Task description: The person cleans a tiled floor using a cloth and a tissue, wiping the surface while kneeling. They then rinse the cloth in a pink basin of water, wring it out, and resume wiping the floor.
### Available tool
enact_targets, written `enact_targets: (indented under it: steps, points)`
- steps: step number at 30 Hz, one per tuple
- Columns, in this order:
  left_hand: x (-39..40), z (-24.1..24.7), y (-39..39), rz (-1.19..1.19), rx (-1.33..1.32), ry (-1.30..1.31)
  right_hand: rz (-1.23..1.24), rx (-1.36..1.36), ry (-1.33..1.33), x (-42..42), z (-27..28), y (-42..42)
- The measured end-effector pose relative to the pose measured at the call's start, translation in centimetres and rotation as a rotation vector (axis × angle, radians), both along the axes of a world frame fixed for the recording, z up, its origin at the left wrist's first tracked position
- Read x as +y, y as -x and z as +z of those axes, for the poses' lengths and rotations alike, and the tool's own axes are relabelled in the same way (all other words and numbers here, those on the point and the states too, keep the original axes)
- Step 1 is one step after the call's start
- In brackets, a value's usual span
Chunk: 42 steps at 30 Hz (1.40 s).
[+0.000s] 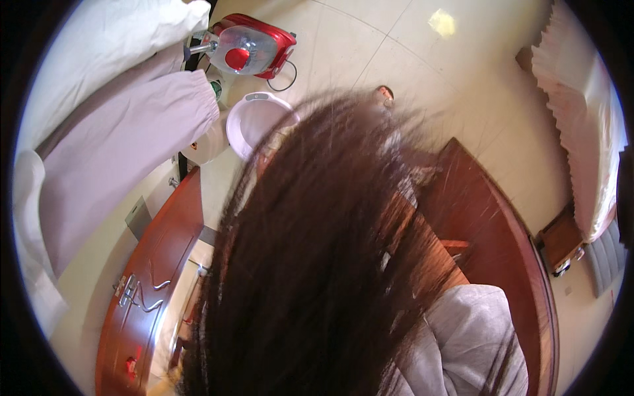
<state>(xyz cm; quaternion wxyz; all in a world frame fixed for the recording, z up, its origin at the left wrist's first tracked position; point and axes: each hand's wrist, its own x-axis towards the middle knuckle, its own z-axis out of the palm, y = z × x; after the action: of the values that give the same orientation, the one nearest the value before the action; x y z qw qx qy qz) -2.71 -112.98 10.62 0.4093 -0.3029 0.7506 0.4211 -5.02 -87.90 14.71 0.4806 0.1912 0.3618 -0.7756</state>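
Observation:
Long dark brown hair (317,247) hangs before the camera and covers the middle of the view. Neither of my hands can be made out. Past the hair's upper left edge, a pale pink plastic basin (237,126) rests on the tiled floor. Light grey cloth (475,321) lies at the lower right, over or against reddish-brown wooden furniture (495,222). A small dark-rimmed thing (386,92) shows at the hair's top edge; what it is cannot be told. Patterned cloth is partly visible through the strands.
A red appliance with a clear cover (247,49) and a cord stands at the upper left. Pale pink cloth (133,119) hangs at the left, above a wooden door (148,277) with a metal handle. A frilled pale cloth (579,109) and a small brown wooden piece (560,237) are at the right.

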Motion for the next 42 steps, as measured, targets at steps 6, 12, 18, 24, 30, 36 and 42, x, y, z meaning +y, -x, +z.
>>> enact_targets:
  steps: [6,12,18,24,30,36,42]
  points:
    - [-3.6,8.2,5.0,0.349,-0.131,-0.007,-0.013,-0.219,-0.099,-8.7,1.3,-0.4]
    - [-7.4,11.2,5.7,0.272,-0.101,-0.012,-0.106,-0.327,-0.220,-11.8,4.0,-3.6]
    - [-6.3,11.6,5.7,0.248,-0.141,-0.067,-0.255,-0.343,-0.319,-11.4,4.9,-4.4]
    - [-5.0,11.0,6.9,0.183,-0.155,-0.100,-0.333,-0.334,-0.357,-10.2,4.4,-2.0]
    - [-1.2,10.9,9.8,0.035,-0.166,-0.182,-0.496,-0.389,-0.497,-7.8,2.1,-0.8]
    - [3.9,13.2,11.5,-0.029,-0.179,-0.185,-0.633,-0.487,-0.343,-6.0,4.9,-0.9]
    - [0.5,13.0,11.8,-0.130,-0.207,-0.183,-0.834,-0.611,-0.358,-11.5,3.5,-1.9]
